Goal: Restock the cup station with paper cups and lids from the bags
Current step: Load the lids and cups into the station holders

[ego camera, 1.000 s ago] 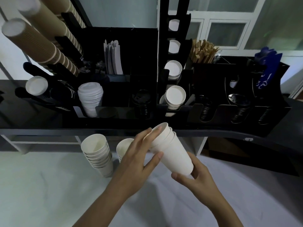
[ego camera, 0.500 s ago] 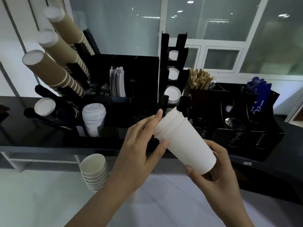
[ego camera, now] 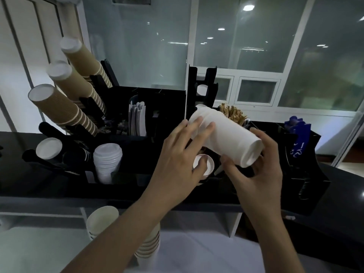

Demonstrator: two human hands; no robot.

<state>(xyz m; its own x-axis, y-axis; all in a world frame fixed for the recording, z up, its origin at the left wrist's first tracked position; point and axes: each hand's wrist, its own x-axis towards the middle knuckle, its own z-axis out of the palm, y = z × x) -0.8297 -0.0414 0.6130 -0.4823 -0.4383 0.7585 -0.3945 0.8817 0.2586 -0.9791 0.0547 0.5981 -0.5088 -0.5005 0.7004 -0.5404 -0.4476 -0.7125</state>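
I see right hand (ego camera: 256,174) gripping base of white paper cup stack (ego camera: 222,134), tilted; left hand (ego camera: 177,162) fingers straight against its rim end, above black cup station (ego camera: 137,180).

Black counter (ego camera: 23,194) carries the black cup organizer (ego camera: 137,174)

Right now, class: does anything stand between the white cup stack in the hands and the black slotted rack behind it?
Nothing visible does. The white cup stack, held by left hand and right hand, points its open end at the black rack.
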